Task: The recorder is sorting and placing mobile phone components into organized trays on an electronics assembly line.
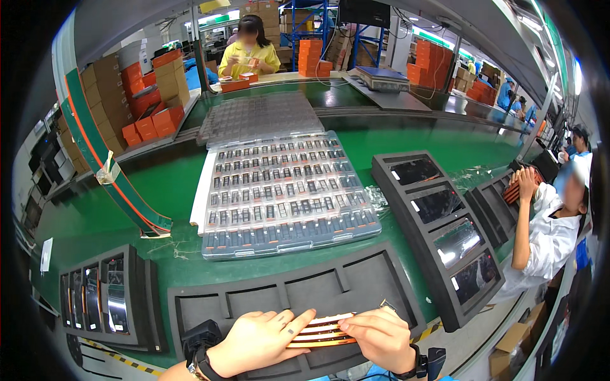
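A small stack of thin panels with shiny orange-copper edges (323, 331) is held over a black foam tray (254, 320). My left hand (264, 340) is closed around the stack's left end, thumb along the top. At its right end, my right hand (378, 333) has its fingers pinched on the panels. Just above the right hand's knuckles shows a small part (388, 306), too small to name. The tray's visible compartments hold nothing. Beyond it lies a clear plastic tray (286, 244) with rows of small dark parts.
Foam trays with dark-screened panels stand at right (438, 244) and left (136, 305). Empty clear trays (260, 114) lie behind. A green-orange post (95, 140) rises at left. A co-worker in white (546, 235) handles orange-edged panels at right; another in yellow (251, 54) sits opposite.
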A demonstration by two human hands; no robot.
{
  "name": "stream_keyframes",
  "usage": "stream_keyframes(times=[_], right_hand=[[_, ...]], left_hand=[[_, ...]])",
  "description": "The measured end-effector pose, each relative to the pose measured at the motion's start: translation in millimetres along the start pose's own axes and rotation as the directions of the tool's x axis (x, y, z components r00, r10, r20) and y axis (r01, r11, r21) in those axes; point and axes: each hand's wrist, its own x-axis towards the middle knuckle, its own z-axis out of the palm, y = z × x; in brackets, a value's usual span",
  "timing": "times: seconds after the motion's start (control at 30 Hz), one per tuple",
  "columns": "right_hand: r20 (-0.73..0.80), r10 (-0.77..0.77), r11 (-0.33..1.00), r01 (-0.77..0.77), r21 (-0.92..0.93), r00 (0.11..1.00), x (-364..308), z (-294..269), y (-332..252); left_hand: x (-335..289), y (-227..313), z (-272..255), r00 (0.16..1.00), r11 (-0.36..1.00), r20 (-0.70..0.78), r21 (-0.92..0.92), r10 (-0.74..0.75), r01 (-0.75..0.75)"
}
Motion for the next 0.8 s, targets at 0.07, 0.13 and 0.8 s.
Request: stream_keyframes(times=[0.07, 0.13, 0.8], right_hand=[[0.045, -0.065, 0.997, 0.067, -0.043, 0.997, -2, 2, 1], [0.064, -0.144, 0.967, 0.154, -0.202, 0.987, -2, 5, 1], [-0.107, 0.294, 0.887, -0.313, -0.34, 0.95, -18, -30, 29]], left_hand=[[-1, -1, 1, 1.0, 1.0, 0.0, 0.002, 0.002, -0.002], [-1, -3, 2, 1.0, 1.0, -0.013, -0.004, -0.001, 0.001], [1, 0, -4, 1.0, 1.0, 0.005, 0.017, -0.013, 0.013]])
